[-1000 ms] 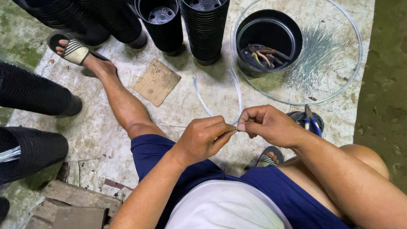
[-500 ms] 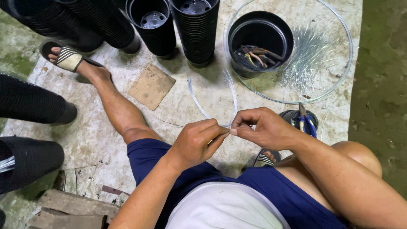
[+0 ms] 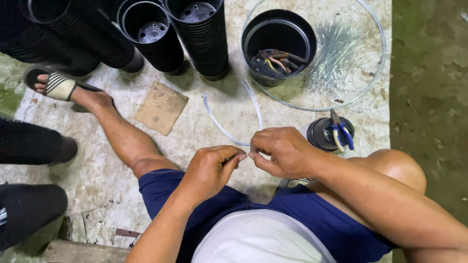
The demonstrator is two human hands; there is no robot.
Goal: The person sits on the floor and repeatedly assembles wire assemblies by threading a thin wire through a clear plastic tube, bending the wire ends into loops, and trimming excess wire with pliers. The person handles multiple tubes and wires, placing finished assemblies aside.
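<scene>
I sit on a concrete floor. Both hands meet in front of my lap over a thin clear plastic strip bent into a U-shaped loop that points away from me. My left hand pinches one end of the strip between thumb and fingers. Touching it, my right hand pinches the other end. The strip's ends are hidden inside my fingers.
Stacks of black plastic pots stand at the top, more lie at the left. A black pot with pliers sits in a clear round basin with thin wires. Blue-handled pliers rest on a small pot. A cardboard piece lies by my left leg.
My hands stay together on the strip's ends, fingers shifting slightly. The view has drifted a little; the loop now leans more upright.
</scene>
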